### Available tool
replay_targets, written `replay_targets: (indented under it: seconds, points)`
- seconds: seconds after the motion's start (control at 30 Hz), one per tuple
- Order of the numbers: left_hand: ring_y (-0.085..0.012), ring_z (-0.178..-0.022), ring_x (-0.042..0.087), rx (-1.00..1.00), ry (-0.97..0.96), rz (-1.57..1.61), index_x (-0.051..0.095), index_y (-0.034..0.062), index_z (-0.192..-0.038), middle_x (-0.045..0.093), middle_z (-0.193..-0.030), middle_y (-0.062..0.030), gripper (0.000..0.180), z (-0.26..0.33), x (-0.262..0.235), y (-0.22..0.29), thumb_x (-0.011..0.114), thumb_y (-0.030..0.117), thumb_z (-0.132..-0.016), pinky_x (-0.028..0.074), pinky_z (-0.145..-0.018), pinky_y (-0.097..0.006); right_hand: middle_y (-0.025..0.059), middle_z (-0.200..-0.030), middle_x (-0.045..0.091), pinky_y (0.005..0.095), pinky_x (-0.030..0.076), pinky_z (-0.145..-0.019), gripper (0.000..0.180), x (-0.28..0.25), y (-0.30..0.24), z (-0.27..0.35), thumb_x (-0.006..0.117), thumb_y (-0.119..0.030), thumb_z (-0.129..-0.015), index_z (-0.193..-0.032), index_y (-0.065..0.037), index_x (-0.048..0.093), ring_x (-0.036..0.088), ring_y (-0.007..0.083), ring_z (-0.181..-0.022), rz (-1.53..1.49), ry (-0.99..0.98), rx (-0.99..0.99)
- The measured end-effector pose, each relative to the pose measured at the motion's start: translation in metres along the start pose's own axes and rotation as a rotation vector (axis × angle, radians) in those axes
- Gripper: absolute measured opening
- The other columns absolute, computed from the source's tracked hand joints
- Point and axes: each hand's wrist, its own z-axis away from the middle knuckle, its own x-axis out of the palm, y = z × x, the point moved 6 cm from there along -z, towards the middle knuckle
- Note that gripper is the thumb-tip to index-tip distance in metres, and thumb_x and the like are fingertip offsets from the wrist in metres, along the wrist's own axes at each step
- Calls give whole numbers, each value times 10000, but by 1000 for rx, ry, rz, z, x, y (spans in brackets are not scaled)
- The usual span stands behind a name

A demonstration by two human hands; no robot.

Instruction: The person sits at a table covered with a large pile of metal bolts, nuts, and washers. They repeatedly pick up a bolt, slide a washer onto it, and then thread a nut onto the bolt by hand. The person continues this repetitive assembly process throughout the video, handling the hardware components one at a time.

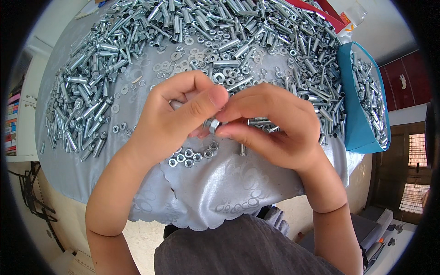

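Observation:
Both my hands meet over the near middle of the table. My left hand [172,112] is closed around an expansion bolt, most of it hidden by the fingers; a hex nut [213,124] shows at its end. Thumb and fingers of my right hand [277,121] pinch at that nut from the right. Just below my hands, several loose hex nuts [189,153] lie in a cluster on the cloth. A single bolt [243,148] points toward me under my right hand. Flat washers [192,57] and more nuts are scattered beyond my fingers.
Metal sleeves and bolts [183,18] heap along the far side. Bolts with sleeves and nuts [85,103] pile at the left. A blue fabric bin [355,105] full of metal parts stands at the right edge. Behind it are a red box [327,11] and a clear bottle [355,16].

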Motion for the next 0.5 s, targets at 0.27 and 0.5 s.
replay_targets:
  seconds: [0.27,0.5]
  points:
    - [-36,-514,366,-34,68,182,542,51,-795,450,-638,39,280,-6,-4,-9,578,315,-882,350,-485,-208,111,-885,625,281,513,-619,292,5,-2,1,727,9,-643,-926,-23,659,629,218,-739,194,62,-118]
    - [-38,-501,356,-66,51,210,522,54,-748,424,-598,37,308,-6,-3,-10,574,326,-883,326,-475,-212,114,-865,619,282,505,-621,236,5,1,2,718,-20,-677,-898,-12,637,620,224,-742,278,38,-136]
